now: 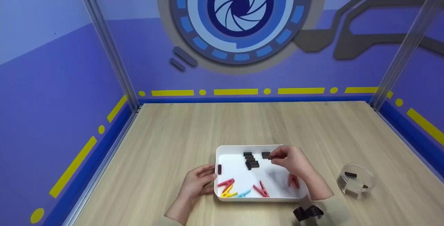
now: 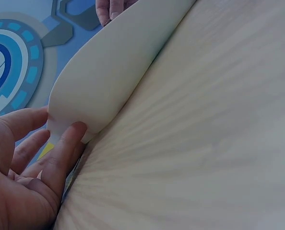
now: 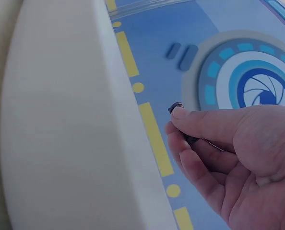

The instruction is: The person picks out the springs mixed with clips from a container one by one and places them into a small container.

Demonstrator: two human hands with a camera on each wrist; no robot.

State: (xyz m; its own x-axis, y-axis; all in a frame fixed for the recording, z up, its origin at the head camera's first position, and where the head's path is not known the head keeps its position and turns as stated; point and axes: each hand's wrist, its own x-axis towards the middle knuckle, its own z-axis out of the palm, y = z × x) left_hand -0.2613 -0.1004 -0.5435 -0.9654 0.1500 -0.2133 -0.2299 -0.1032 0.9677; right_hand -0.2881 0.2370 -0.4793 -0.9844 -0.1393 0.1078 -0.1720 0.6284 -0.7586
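Observation:
My right hand [image 1: 293, 160] is over the back right of a white tray [image 1: 274, 181], pinching a small dark toothed clip [image 3: 176, 106] between thumb and fingertips. Close by its fingertips lies another dark clip [image 1: 265, 154] on the tray floor. A group of similar black and brown clips [image 1: 249, 158] lies left of that. My left hand [image 1: 197, 182] rests against the tray's left end, its fingers touching the outer wall [image 2: 92, 86]. Just inside that wall is a single dark red clip [image 1: 219, 169].
Along the tray's front lie red clothespins [image 1: 227, 183], a yellow clothespin [image 1: 229, 192] and a light blue one [image 1: 244, 193]. A clear round container [image 1: 357, 181] with a few dark pieces stands right of the tray. Purple panels [image 1: 242, 76] enclose the wooden table [image 1: 173, 132].

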